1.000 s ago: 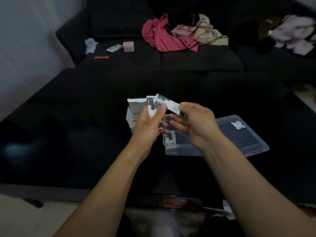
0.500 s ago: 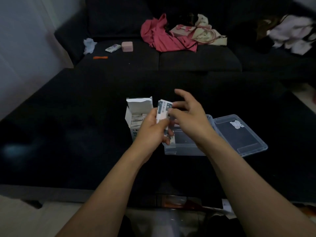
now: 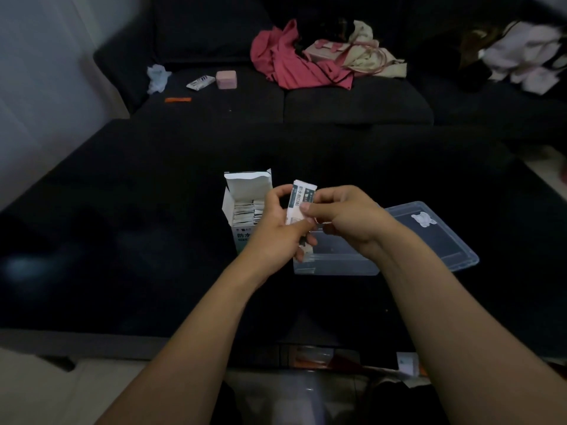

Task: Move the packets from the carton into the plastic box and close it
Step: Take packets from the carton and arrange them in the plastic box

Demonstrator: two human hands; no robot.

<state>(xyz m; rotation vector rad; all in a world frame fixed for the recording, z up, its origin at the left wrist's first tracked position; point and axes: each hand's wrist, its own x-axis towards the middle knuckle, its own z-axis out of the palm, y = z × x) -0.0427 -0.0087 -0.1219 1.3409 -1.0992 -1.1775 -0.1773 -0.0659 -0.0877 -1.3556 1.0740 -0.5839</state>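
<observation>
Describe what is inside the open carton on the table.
Inside the carton, white packets stand packed upright in a row. The left hand covers the carton's right side, so how many remain there cannot be seen.

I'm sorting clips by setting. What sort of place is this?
Most likely a home living room: a dark sofa strewn with a pink garment and a cream bag, and a low black table in front where the hands work.

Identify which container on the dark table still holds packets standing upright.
The white carton, flap open, left of the hands; the clear plastic box beside it is low and see-through.
</observation>
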